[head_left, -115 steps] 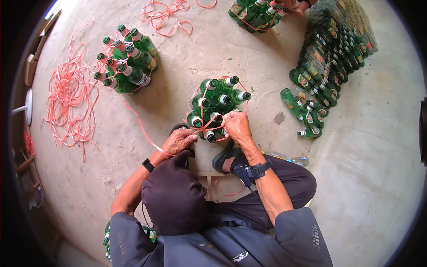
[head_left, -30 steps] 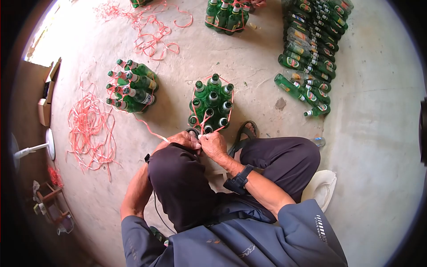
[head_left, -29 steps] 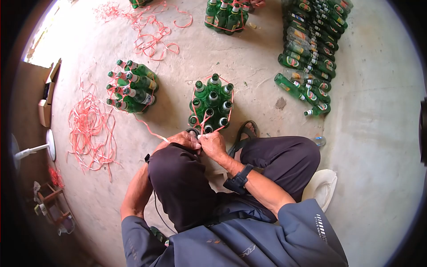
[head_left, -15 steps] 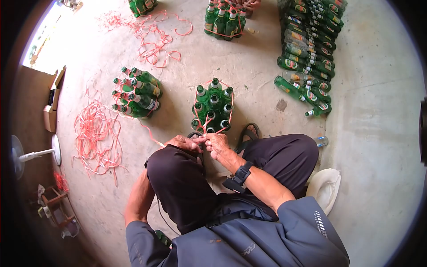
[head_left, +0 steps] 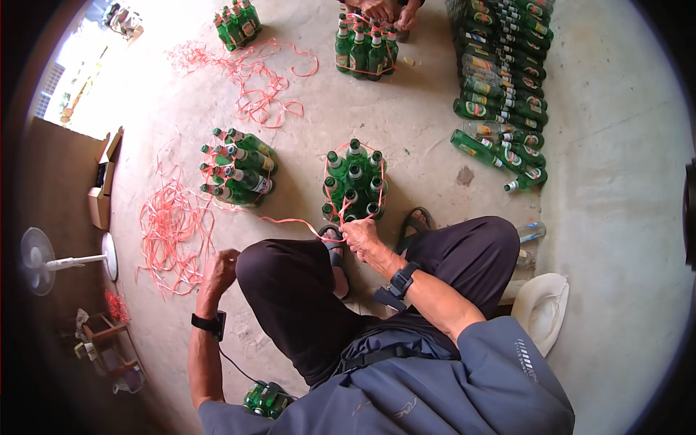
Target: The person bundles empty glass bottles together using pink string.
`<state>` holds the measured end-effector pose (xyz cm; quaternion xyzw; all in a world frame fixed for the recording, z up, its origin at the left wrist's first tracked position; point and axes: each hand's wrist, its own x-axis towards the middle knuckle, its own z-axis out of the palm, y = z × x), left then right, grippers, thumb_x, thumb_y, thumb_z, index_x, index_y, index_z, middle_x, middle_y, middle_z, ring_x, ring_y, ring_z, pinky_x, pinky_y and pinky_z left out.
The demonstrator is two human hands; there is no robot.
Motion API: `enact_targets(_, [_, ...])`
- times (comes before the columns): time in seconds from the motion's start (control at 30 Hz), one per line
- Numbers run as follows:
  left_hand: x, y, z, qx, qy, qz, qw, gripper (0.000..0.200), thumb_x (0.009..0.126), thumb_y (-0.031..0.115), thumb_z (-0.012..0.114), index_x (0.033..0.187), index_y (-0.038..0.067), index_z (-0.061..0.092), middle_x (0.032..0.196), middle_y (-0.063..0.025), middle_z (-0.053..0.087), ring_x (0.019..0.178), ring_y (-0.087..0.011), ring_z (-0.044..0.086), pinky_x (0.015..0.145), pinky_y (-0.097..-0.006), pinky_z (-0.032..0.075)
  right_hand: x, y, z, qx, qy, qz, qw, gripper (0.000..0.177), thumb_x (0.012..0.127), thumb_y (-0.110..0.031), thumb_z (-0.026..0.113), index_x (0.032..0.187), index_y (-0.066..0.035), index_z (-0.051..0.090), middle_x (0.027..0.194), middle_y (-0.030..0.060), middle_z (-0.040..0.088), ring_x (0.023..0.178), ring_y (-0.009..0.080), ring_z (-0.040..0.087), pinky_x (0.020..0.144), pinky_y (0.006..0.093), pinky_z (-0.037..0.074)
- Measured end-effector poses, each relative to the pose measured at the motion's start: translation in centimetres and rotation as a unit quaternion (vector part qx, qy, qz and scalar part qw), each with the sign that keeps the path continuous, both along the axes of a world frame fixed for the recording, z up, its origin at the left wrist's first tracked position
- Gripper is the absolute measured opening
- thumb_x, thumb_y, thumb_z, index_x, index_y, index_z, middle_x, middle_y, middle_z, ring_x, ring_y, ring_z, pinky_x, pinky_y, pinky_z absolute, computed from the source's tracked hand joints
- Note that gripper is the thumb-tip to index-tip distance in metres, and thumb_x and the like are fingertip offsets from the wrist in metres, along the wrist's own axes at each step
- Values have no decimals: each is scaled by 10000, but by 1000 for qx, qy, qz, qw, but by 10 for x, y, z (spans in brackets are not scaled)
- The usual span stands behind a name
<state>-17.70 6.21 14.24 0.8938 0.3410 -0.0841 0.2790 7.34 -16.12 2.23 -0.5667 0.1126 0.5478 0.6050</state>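
In front of my feet stands a bundle of green glass bottles (head_left: 355,174), upright, with pink plastic strapping around it. My right hand (head_left: 359,237) is closed on the pink strap (head_left: 342,212) at the bundle's near edge. From there a loose length runs left across the floor towards another bundle of green bottles (head_left: 250,161). My left hand (head_left: 220,270) is apart from the bottles, beside my left knee, its fingers loosely bent and partly hidden; I see nothing in it.
A tangled heap of pink strap (head_left: 174,239) lies on the left floor, near a white fan (head_left: 80,259). Rows of lying bottles (head_left: 500,94) line the right side. At the back, another person's hands (head_left: 380,10) are over a strapped bundle (head_left: 366,51). A pale hat (head_left: 542,312) lies at right.
My left hand has let go at the near edge of the bundle and moved left past my knee. My right hand stays on the strap. The view has shifted slightly.
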Motion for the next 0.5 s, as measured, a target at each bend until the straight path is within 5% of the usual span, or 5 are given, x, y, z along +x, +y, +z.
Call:
enact_targets(0.17, [74,-10,71,125,-35,-3,992,220,843,192,631,934,-6,662,924,-178,673,862,-344,642,761,-400,498,0,-9,-84,109,-147,37,982,146,764,-134,646,649,-52,613,562,12,549,436,106,491,363,275,352])
enact_targets(0.23, [108,-27,95,166,-20,-32,985,227,835,185,649,950,-10,655,979,-171,671,903,-337,637,788,-398,496,4,-3,-46,39,-448,179,875,146,757,-125,656,675,-4,654,581,34,582,500,127,538,456,290,430])
enact_targets(0.3, [146,-47,110,149,-108,-191,964,283,793,167,676,1022,5,648,1073,-159,658,966,-337,625,831,-399,494,0,-5,-71,22,-528,207,823,137,761,-147,640,677,-48,683,642,67,630,592,182,608,527,325,476])
enact_targets(0.47, [209,-68,28,175,14,-377,909,692,739,149,689,1370,76,414,1385,-147,471,1048,-300,613,883,-423,472,1,-6,-35,-19,-615,286,734,195,822,-203,624,708,-76,720,661,117,656,658,237,674,597,385,523])
enact_targets(0.5, [218,-72,9,190,51,-393,898,724,739,155,686,1391,81,381,1401,-150,448,1032,-296,621,868,-418,477,2,-7,-39,-3,-554,251,794,246,833,-250,638,728,-43,720,645,144,647,627,277,664,598,405,515])
